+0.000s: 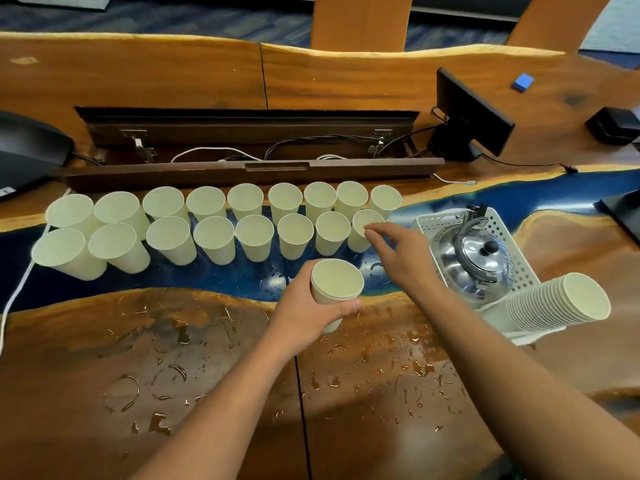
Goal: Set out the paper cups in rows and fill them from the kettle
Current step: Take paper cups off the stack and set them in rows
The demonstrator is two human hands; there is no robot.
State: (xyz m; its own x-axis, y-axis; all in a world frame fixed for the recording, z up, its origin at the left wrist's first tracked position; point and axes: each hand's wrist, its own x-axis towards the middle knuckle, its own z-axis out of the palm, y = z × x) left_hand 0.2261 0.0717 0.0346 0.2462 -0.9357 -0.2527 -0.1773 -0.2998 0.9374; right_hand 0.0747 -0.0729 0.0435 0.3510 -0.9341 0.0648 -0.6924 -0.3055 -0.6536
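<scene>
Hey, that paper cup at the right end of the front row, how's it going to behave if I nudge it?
The end cup looks empty and thin-walled, so probably very light and easy to knock over. It is narrower at the base than the rim, so likely tippy. The table shows water droplets, so it may slide rather than grip. The right hand has its fingertips at the rim.

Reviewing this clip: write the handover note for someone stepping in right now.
Left hand: holds a short cup stack above the table.
Right hand: open, fingertips at the rim of the last front-row cup.
Back row has nine cups, front row eight; all look empty.
Kettle sits in the white basket; a spare stack lies beside it.
Water drops on the table.
Left: finish the rows, then fill every cup.
</scene>
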